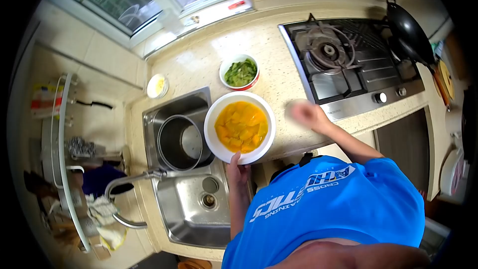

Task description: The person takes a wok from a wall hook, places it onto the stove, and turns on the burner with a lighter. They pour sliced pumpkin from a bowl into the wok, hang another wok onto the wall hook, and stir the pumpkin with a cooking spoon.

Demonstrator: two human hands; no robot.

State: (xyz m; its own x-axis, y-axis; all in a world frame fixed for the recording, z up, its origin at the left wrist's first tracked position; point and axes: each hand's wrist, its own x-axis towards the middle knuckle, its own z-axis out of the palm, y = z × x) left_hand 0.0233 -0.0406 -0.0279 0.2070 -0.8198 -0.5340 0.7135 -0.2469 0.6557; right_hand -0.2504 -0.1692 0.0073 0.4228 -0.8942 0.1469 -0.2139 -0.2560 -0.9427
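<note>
My left hand point(238, 169) grips the near rim of a large white bowl point(210, 140), its thumb over the edge and its other fingers hidden below. Inside the bowl lie orange-yellow chunks point(241, 126) that look like cut pumpkin in liquid. The bowl is at the counter's edge beside the sink. My right hand point(306, 114) is to the right of the bowl, apart from it and near the stove's corner; motion smears its fingers. Just behind the white bowl stands a smaller bowl point(239, 86) of chopped greens point(241, 72).
A deep metal pot point(180, 142) sits in the sink's far basin point(151, 114), with a curved faucet point(130, 224) at the left. A small white cup point(158, 86) stands behind. On the right are a gas stove point(348, 104) and a black wok point(409, 30).
</note>
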